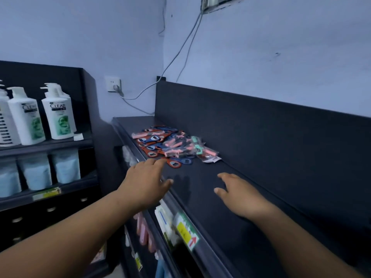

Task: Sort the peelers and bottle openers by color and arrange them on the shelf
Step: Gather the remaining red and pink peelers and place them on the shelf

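Hovering over the shelf (220, 227), my left hand (146, 181) is lying spread just beside the pile (170, 145) of openers and peelers; my right hand (239, 195) is hanging spread, holding nothing.

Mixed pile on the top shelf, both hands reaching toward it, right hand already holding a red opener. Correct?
No: in the head view the right hand is open and holds nothing. The rest is right: the mixed pile lies on the top shelf, and both hands, the left hand nearer, reach toward it.
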Demonstrator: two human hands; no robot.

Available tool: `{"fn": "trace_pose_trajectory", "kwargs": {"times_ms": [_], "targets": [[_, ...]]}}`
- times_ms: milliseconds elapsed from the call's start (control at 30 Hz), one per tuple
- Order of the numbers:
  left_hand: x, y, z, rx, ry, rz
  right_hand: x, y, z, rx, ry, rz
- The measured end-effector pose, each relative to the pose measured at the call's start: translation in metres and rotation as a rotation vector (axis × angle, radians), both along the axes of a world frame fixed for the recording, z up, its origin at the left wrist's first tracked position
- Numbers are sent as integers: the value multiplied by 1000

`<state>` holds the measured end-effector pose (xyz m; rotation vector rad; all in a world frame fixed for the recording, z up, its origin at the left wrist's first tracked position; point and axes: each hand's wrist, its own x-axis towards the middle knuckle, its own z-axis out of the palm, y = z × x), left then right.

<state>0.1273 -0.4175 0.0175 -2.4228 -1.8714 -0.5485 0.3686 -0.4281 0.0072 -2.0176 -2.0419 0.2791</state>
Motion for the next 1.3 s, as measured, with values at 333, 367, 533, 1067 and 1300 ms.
{"fn": "trace_pose_trajectory", "kwargs": {"times_ms": [333, 367, 533, 1067, 1300], "targets": [[-12, 131, -11, -34, -18, -67, -25, 114, -15, -86, -1, -67], [-14, 147, -12, -30, -14, -94, -28, 125, -16, -72, 10, -92], [-23, 221, -20, -70, 4, -246, -53, 166, -23, 16, -2, -200], [-52, 362, -24, -193, 21, -620, -86, 278, -36, 344, 1231, -1020], [-37, 371, -14, -117, -95, -644, -74, 281, -19, 418, 1385, -899]]}}
